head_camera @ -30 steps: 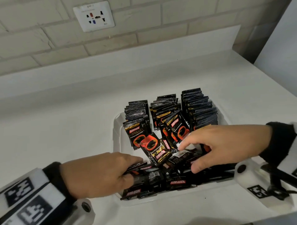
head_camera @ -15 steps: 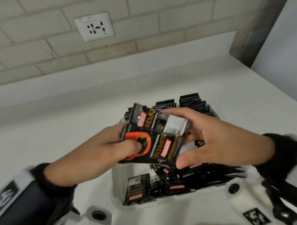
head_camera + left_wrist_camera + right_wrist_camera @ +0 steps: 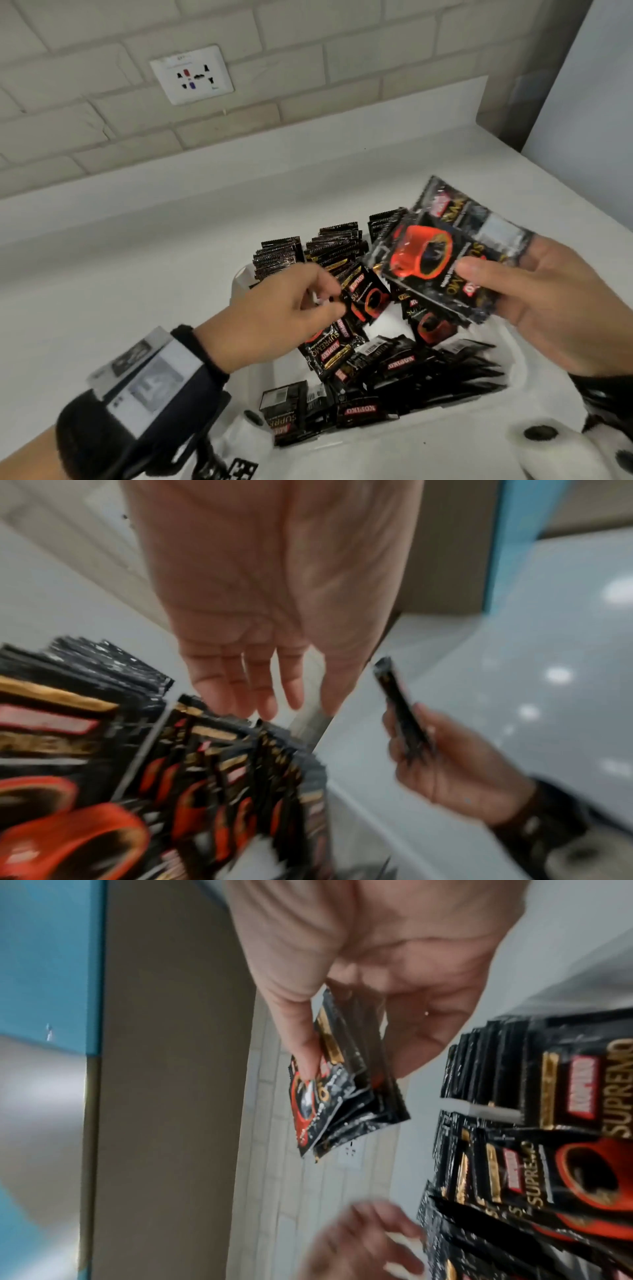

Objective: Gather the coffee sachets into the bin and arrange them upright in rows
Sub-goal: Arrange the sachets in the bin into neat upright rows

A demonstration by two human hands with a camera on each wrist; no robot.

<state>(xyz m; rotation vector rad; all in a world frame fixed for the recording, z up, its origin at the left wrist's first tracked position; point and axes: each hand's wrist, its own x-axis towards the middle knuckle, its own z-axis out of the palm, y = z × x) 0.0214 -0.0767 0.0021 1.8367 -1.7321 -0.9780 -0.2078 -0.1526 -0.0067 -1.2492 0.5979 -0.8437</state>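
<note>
A white bin [image 3: 445,435] holds black and red coffee sachets. Three upright rows [image 3: 337,243] stand at its back, with a few sachets [image 3: 366,298] leaning in front of them. Loose sachets [image 3: 411,373] lie flat in the front half. My right hand [image 3: 507,284] pinches a small stack of sachets [image 3: 442,263] above the bin's right side; the right wrist view shows thumb and fingers clamped on this stack [image 3: 342,1091]. My left hand [image 3: 322,298] hovers by the leaning sachets, and its fingers [image 3: 260,688] are relaxed and hold nothing.
The bin sits on a white counter [image 3: 137,274] against a brick wall with a power socket [image 3: 191,73]. A pale panel [image 3: 599,102] rises at the counter's right end. White wrist gear [image 3: 534,435] sits just in front of the bin.
Both hands lifted a stack of sachets out of the loose pile. The left hand has since let go and dropped toward the leaning sachets, while the right hand carried the stack to the right.
</note>
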